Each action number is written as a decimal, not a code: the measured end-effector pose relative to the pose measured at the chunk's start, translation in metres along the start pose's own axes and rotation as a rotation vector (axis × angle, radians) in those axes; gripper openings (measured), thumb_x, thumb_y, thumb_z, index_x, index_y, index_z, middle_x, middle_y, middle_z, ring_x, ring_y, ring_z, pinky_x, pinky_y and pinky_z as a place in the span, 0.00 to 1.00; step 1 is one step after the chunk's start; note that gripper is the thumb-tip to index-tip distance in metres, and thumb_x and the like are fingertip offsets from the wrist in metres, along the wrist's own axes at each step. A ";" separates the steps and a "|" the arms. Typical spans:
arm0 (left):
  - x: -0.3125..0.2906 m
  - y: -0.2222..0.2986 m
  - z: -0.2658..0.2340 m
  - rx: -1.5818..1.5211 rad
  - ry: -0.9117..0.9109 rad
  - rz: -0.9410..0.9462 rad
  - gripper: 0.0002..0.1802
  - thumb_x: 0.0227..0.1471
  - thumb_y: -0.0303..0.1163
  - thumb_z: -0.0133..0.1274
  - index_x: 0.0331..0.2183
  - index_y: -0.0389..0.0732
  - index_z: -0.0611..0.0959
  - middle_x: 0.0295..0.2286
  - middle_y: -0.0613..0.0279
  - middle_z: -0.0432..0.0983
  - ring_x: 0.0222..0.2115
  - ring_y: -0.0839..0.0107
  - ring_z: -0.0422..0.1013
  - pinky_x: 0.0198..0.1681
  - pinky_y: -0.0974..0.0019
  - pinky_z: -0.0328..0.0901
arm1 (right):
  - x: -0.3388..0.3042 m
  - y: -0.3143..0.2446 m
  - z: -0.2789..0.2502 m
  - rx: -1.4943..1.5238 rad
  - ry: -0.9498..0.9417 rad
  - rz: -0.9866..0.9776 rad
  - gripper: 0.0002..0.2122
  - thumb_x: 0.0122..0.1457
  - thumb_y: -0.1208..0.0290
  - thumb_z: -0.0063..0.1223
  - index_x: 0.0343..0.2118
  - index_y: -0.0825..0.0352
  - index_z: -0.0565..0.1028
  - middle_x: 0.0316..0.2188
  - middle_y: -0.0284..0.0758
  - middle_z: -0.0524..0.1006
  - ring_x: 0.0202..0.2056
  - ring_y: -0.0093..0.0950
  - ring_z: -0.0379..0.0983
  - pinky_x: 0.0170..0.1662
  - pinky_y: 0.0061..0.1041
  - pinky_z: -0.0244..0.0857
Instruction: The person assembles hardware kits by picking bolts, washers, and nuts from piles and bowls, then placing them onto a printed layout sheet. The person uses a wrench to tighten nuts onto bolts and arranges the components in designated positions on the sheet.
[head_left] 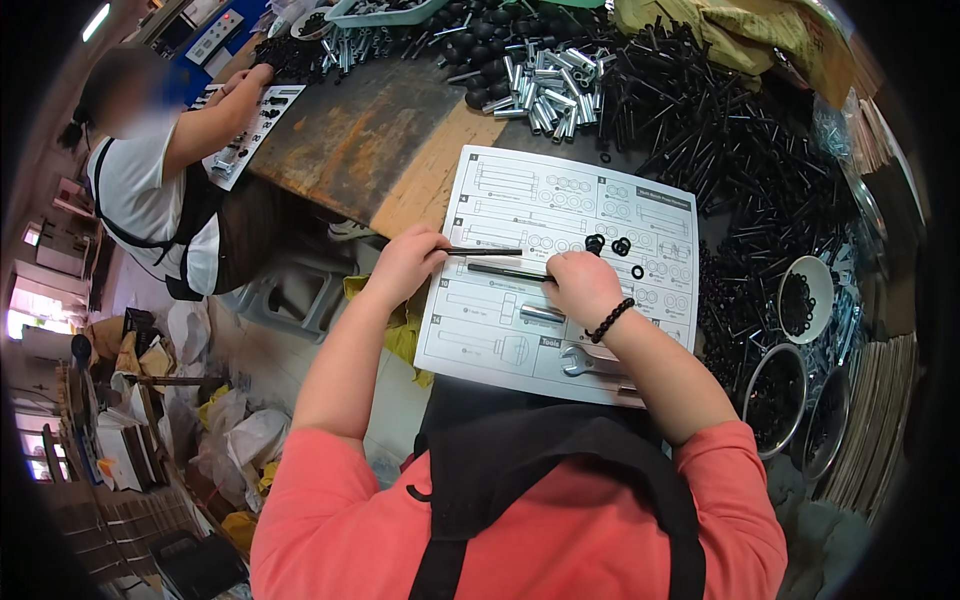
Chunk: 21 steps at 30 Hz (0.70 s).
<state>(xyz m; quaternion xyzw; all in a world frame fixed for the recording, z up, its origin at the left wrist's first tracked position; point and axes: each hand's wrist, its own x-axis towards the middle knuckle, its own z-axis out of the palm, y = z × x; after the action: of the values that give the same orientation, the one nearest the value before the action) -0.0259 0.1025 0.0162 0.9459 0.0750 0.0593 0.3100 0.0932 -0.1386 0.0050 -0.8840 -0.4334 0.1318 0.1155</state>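
Note:
A white printed parts sheet (480, 358) with line drawings lies on the table in front of me. My left hand (410, 264) is closed at the sheet's left edge, pinching one end of a long thin black bolt (490, 252). Over the sheet's middle, my right hand (588, 290) has its fingers closed on the end of a second black bolt (505, 272). Black washers or nuts (595, 243) and a single black ring (637, 272) lie beyond that hand. A silver tube (540, 315) and an open-ended wrench (588, 362) rest nearer me, partly under my right forearm.
Black bolts (700, 110) are heaped at the back right, beside silver tubes (550, 90) and black round-headed parts (480, 50). Bowls (806, 298) of small black parts stand at the right. Another person (165, 190) works over a similar sheet (272, 122) at the far left.

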 end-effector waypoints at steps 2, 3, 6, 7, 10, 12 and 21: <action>-0.006 -0.004 0.000 -0.034 0.057 0.008 0.07 0.44 0.23 0.53 0.30 0.37 0.79 0.28 0.60 0.71 0.30 0.63 0.68 0.34 0.67 0.64 | -0.001 0.002 0.000 0.046 0.054 0.004 0.07 0.49 0.68 0.53 0.26 0.67 0.75 0.25 0.41 0.74 0.31 0.38 0.71 0.35 0.35 0.67; -0.010 -0.004 0.004 -0.064 0.059 0.033 0.07 0.44 0.23 0.54 0.31 0.37 0.79 0.28 0.59 0.71 0.31 0.63 0.69 0.34 0.67 0.64 | -0.001 0.003 0.000 0.070 0.081 0.005 0.07 0.50 0.68 0.51 0.26 0.67 0.75 0.25 0.42 0.74 0.31 0.39 0.71 0.35 0.35 0.67; -0.015 0.010 0.014 -0.048 0.009 0.118 0.08 0.43 0.23 0.56 0.31 0.38 0.79 0.30 0.59 0.71 0.33 0.63 0.69 0.37 0.67 0.64 | 0.006 0.006 0.004 0.199 0.161 0.003 0.07 0.52 0.70 0.49 0.28 0.67 0.76 0.25 0.41 0.74 0.32 0.39 0.71 0.36 0.35 0.67; -0.014 0.010 0.016 -0.044 -0.008 0.114 0.09 0.42 0.23 0.56 0.32 0.39 0.79 0.30 0.60 0.72 0.34 0.63 0.69 0.38 0.66 0.64 | 0.005 0.007 0.003 0.236 0.141 0.025 0.07 0.54 0.72 0.45 0.29 0.68 0.76 0.27 0.42 0.75 0.33 0.38 0.71 0.37 0.33 0.66; -0.010 0.023 0.025 0.062 0.098 0.099 0.13 0.41 0.26 0.58 0.35 0.42 0.80 0.32 0.61 0.72 0.37 0.63 0.68 0.42 0.64 0.62 | 0.006 0.018 -0.001 0.412 0.060 0.069 0.09 0.55 0.71 0.44 0.31 0.69 0.75 0.29 0.43 0.75 0.33 0.39 0.71 0.38 0.31 0.65; -0.007 0.032 0.025 0.148 0.100 0.107 0.15 0.41 0.28 0.58 0.36 0.43 0.80 0.33 0.63 0.72 0.38 0.64 0.67 0.44 0.63 0.60 | 0.004 0.020 -0.003 0.452 0.011 0.091 0.10 0.56 0.71 0.42 0.32 0.70 0.75 0.30 0.43 0.75 0.35 0.39 0.71 0.39 0.31 0.65; 0.001 0.028 0.028 0.160 -0.088 0.131 0.15 0.41 0.33 0.59 0.36 0.48 0.80 0.34 0.66 0.72 0.38 0.67 0.67 0.45 0.64 0.56 | -0.010 0.011 -0.010 0.438 -0.023 0.035 0.10 0.49 0.74 0.52 0.36 0.70 0.74 0.32 0.42 0.74 0.36 0.40 0.71 0.41 0.32 0.66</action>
<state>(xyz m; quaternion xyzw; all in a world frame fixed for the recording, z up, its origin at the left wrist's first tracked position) -0.0172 0.0641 0.0112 0.9722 0.0037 0.0318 0.2318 0.0986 -0.1541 0.0125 -0.8437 -0.3801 0.2349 0.2973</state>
